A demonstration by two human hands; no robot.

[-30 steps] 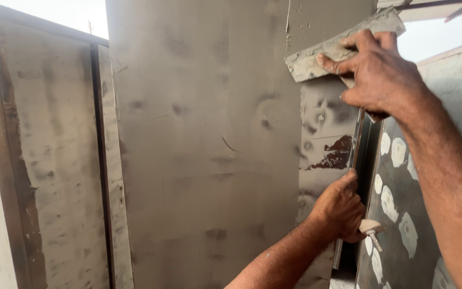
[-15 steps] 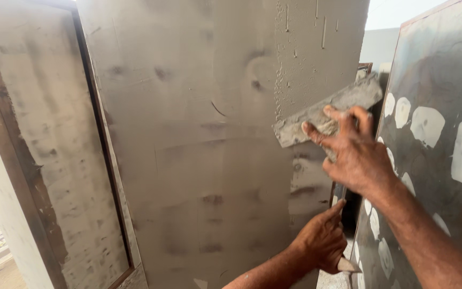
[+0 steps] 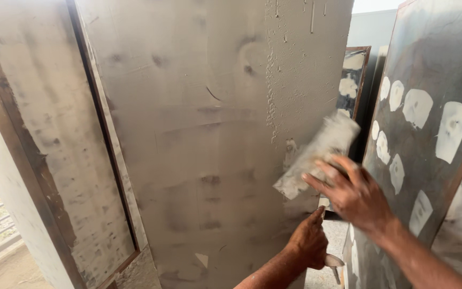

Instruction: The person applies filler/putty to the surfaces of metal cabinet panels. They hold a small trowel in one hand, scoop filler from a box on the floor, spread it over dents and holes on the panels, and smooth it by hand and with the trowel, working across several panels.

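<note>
Sanding block (image 3: 316,155) on grey door panel (image 3: 199,134).
Our right hand (image 3: 356,195) fingers grip the blurred block; our left hand (image 3: 308,241) fingers close around the panel edge.

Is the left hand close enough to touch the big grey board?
Probably yes. The left hand is low down at the edge of the grey board, seemingly gripping it already, and nothing sits between them. The right hand works above it with a sanding block, clear of its way.
</note>
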